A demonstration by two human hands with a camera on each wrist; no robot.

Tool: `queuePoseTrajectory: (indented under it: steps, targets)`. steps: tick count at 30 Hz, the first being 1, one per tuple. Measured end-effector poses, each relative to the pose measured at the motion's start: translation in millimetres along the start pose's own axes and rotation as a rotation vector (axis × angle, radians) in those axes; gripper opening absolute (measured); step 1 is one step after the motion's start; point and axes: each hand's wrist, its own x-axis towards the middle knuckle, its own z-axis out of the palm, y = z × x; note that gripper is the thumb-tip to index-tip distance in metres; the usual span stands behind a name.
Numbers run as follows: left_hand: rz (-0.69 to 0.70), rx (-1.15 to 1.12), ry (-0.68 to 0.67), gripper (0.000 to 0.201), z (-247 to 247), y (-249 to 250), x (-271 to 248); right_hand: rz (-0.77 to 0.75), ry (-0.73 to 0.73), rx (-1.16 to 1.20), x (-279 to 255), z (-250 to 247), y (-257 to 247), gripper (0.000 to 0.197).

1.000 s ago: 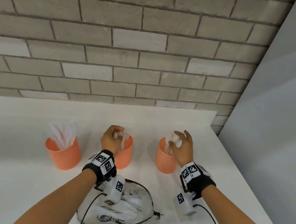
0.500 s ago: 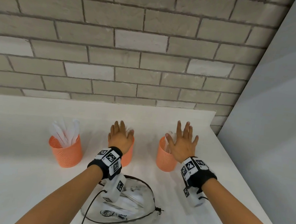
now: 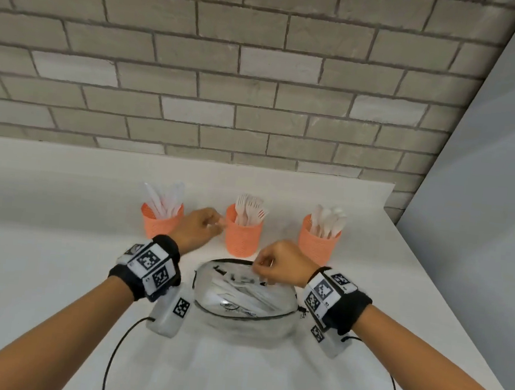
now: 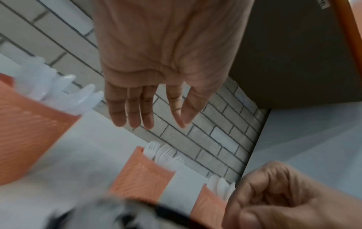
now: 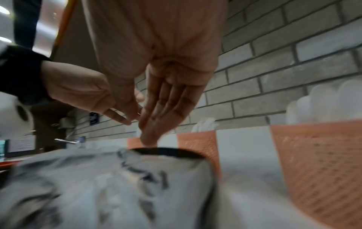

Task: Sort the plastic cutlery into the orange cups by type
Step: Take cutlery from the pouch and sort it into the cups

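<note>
Three orange cups stand in a row: the left cup (image 3: 161,224) holds white knives, the middle cup (image 3: 242,237) forks, the right cup (image 3: 319,245) spoons. In front of them lies a clear pouch (image 3: 245,301) with more white cutlery inside. My left hand (image 3: 216,222) hovers between the left and middle cups and holds nothing; its fingers (image 4: 133,111) are nearly straight. My right hand (image 3: 261,268) is bent down over the pouch's far rim. Its fingertips (image 5: 149,137) touch the black zip edge (image 5: 168,152), and I see nothing in them.
The white table (image 3: 51,268) runs back to a brick wall (image 3: 260,99). A grey panel (image 3: 485,218) closes off the right side, close to the spoon cup. Thin black cables (image 3: 112,357) trail from both wrist cameras over the front of the table.
Both hands have come back from above the middle and right cups. The left now hangs beside the fork cup, and the right has dropped to the pouch's opening.
</note>
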Motion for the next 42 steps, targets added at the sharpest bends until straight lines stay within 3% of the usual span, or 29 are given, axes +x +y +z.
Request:
queuePoseTrajectory:
  steps: [2, 4, 7, 10, 13, 16, 21, 26, 31, 33, 35, 36, 39, 42]
  targets:
    - [-0.008, 0.048, -0.047, 0.012, 7, -14, -20, 0.051, -0.131, -0.119, -4, 23, -3, 0.020]
    - [-0.033, 0.071, -0.091, 0.014, 18, -27, -38, 0.115, -0.172, -0.261, -6, 43, -2, 0.022]
    - [-0.108, 0.098, -0.096, 0.011, 35, -44, -55, 0.175, -0.101, -0.397, -9, 59, 1, 0.035]
    - [-0.172, 0.142, -0.124, 0.040, 44, -50, -62, 0.232, -0.053, -0.431, -10, 66, 2, 0.065]
    - [-0.189, 0.146, -0.122, 0.053, 46, -46, -64, 0.303, -0.068, -0.539, -6, 72, 4, 0.087]
    - [-0.165, 0.128, -0.090, 0.056, 44, -41, -64, 0.335, -0.121, -0.534, -4, 71, 2, 0.078]
    - [-0.115, 0.074, -0.042, 0.058, 40, -39, -68, 0.245, -0.129, -0.370, -7, 68, 0, 0.057]
    - [-0.074, 0.079, -0.076, 0.058, 39, -45, -77, 0.243, -0.151, -0.307, -8, 74, 5, 0.077]
    - [-0.067, 0.035, -0.089, 0.057, 37, -51, -83, 0.304, -0.187, -0.287, -3, 72, 3, 0.083]
    - [-0.059, 0.011, -0.080, 0.056, 37, -52, -84, 0.371, -0.216, -0.241, 0, 68, 1, 0.066]
    - [-0.046, -0.001, -0.075, 0.056, 38, -52, -86, 0.410, -0.240, -0.216, 2, 65, 0, 0.029]
    - [-0.041, -0.001, -0.079, 0.056, 39, -53, -87, 0.424, -0.251, -0.207, 3, 66, 0, 0.026]
    - [-0.038, -0.006, -0.077, 0.055, 39, -55, -89, 0.433, -0.263, -0.226, 8, 70, -5, 0.057]
    - [-0.047, -0.007, -0.077, 0.055, 38, -59, -91, 0.468, -0.304, -0.264, 12, 70, -10, 0.061]
